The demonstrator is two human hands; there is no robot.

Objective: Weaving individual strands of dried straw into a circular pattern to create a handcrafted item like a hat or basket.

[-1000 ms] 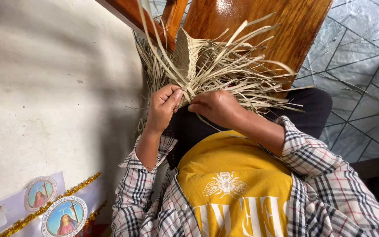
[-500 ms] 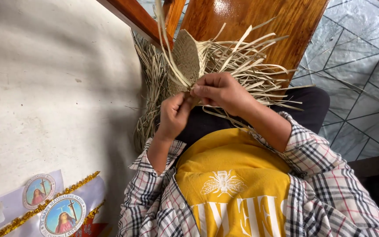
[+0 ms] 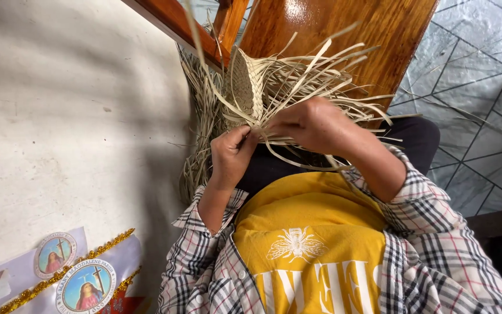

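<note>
We see both hands working at a half-woven piece of pale straw [image 3: 245, 87] held up over the lap, in front of a varnished wooden chair [image 3: 344, 29]. The woven patch stands nearly upright, and loose straw strips [image 3: 332, 64] fan out from it to the right and hang down on the left beside the white wall [image 3: 59, 116]. Our left hand [image 3: 232, 154] sits just below the woven patch, its fingers [image 3: 245, 135] curled and pinching a few strips at the patch's lower edge. Our right hand [image 3: 312, 123] lies over the strips just beside it, fingers bent down onto them; whether they pinch a strip we cannot tell. The two hands nearly touch. Grey floor tiles [image 3: 477, 75] show at the right.
</note>
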